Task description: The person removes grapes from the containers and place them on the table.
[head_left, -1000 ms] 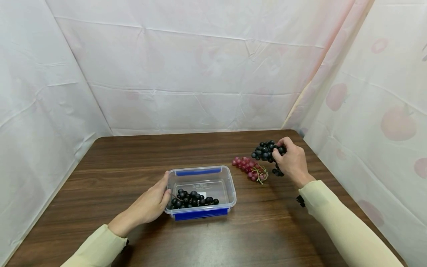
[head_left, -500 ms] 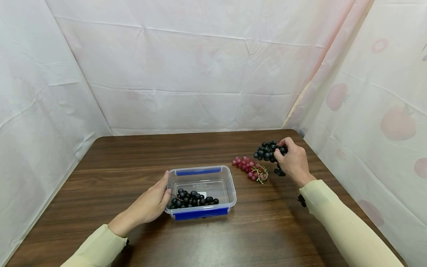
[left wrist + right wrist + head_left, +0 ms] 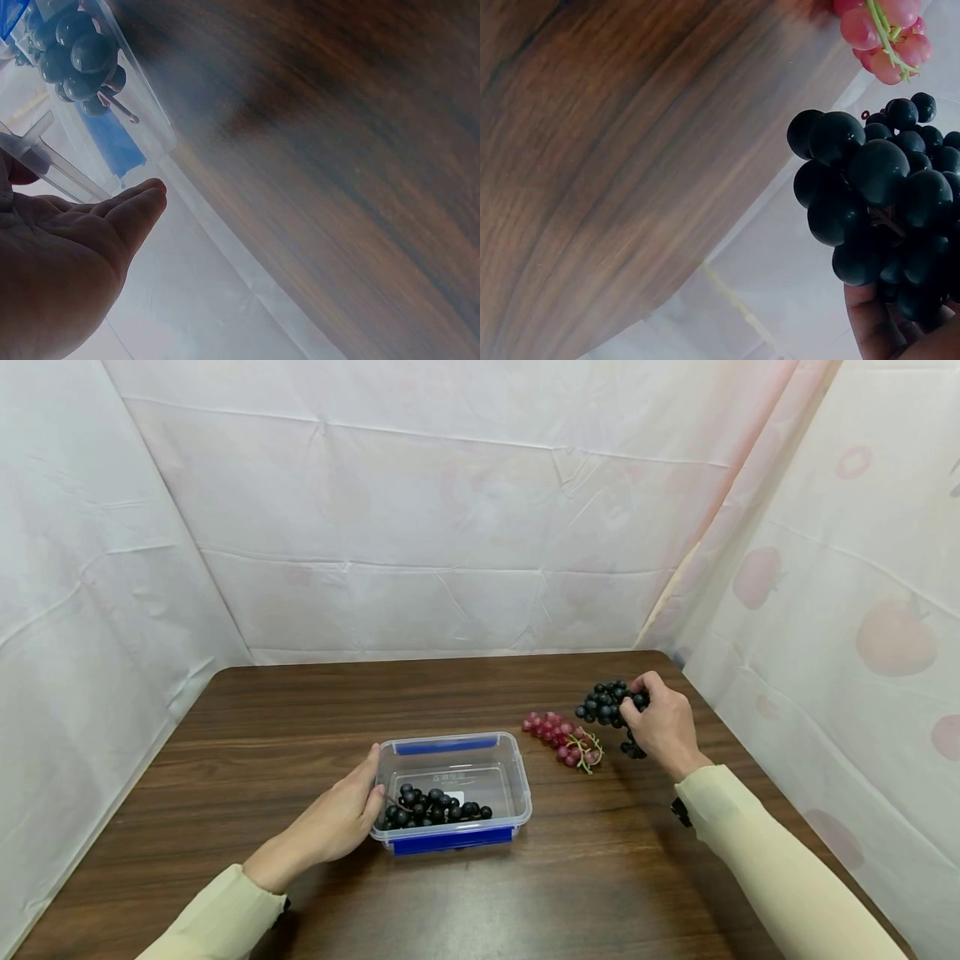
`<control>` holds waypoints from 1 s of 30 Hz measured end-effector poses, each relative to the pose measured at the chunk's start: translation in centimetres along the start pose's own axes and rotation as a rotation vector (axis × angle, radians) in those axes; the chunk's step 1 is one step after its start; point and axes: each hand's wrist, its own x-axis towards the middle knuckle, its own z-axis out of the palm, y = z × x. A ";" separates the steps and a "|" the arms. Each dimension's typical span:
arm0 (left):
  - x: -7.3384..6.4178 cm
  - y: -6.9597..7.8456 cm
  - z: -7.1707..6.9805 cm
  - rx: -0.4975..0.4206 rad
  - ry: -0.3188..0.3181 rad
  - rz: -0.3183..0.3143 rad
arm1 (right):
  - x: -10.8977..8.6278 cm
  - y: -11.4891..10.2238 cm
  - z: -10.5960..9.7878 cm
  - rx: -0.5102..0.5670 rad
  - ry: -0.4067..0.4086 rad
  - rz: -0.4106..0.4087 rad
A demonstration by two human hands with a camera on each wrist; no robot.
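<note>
At the right of the table, my right hand (image 3: 663,727) holds a bunch of black grapes (image 3: 602,703) between thumb and fingers; the right wrist view shows the black bunch (image 3: 877,180) large, with fingertips beneath it. Just left of that hand lies a bunch of red grapes (image 3: 555,733) with green stems. My left hand (image 3: 337,814) lies along the left wall of a clear plastic container (image 3: 517,777) with blue clips, its fingers straight and the thumb at the rim. Inside the container is another bunch of black grapes (image 3: 431,808), near its front wall.
A brown wooden table (image 3: 300,718) bears everything. White cloth walls (image 3: 450,527) enclose it at the back and both sides, and the right one (image 3: 840,610) carries faint fruit prints.
My right hand has shifted slightly right and toward me with the black grapes. The left hand, the container and the red grapes stay put.
</note>
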 end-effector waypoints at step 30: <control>0.0 -0.1 0.1 0.006 0.009 0.002 | -0.5 1.4 0.2 -0.031 -0.105 0.084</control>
